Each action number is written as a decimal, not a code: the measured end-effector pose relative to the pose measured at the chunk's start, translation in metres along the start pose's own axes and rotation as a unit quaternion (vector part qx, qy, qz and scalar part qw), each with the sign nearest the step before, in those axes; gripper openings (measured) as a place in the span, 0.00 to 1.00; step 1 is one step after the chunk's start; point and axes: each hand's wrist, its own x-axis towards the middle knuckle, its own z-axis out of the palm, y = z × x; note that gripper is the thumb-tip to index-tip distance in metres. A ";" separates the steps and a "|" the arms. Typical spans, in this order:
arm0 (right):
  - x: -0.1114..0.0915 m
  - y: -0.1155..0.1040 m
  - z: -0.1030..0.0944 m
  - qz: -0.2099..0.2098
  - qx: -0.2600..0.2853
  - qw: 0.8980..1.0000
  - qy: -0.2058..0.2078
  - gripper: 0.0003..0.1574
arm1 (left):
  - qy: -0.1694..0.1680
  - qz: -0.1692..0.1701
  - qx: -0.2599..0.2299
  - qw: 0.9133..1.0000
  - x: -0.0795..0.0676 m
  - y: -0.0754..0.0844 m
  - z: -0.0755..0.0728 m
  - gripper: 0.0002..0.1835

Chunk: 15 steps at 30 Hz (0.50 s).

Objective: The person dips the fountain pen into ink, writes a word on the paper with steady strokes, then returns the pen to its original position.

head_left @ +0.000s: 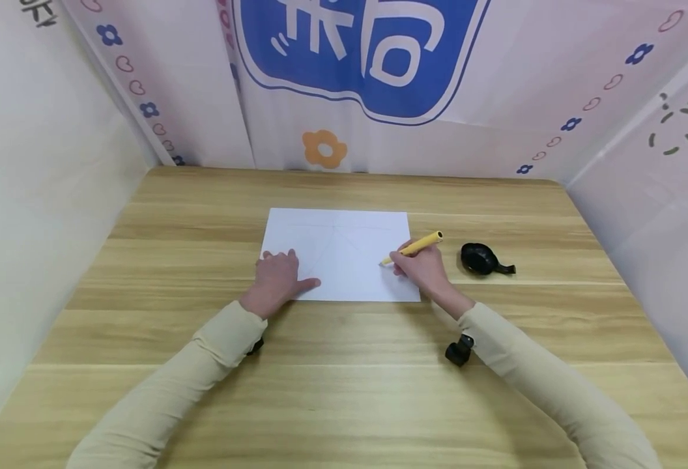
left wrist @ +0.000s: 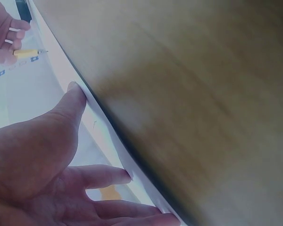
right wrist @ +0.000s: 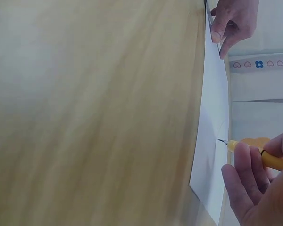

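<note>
A white sheet of paper (head_left: pixel 344 251) with faint pencil lines lies in the middle of the wooden table (head_left: pixel 344 391). My left hand (head_left: pixel 278 279) lies flat on the sheet's near left corner, fingers spread and pressing it down; in the left wrist view its straight fingers (left wrist: pixel 80 101) reach the paper edge (left wrist: pixel 108 136). My right hand (head_left: pixel 420 266) grips a yellow pencil (head_left: pixel 417 245), whose tip meets the sheet near its right edge. The right wrist view shows the pencil (right wrist: pixel 269 160) pinched between fingers, its point on the paper (right wrist: pixel 212 141).
A small black tool with a short handle (head_left: pixel 483 259) lies on the table right of the paper. Printed fabric walls (head_left: pixel 367 85) close in the table at the back and both sides. Bare wood stretches in front of the sheet.
</note>
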 end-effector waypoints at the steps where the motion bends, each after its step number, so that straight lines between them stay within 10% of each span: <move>1: -0.001 0.001 -0.001 0.001 -0.002 1.000 -0.001 0.10 | 0.001 0.000 0.000 1.000 0.000 0.000 0.000 0.47; 15: -0.009 0.009 -0.015 0.004 0.005 1.000 -0.001 0.10 | 0.014 0.001 -0.017 1.000 0.001 -0.001 0.003 0.43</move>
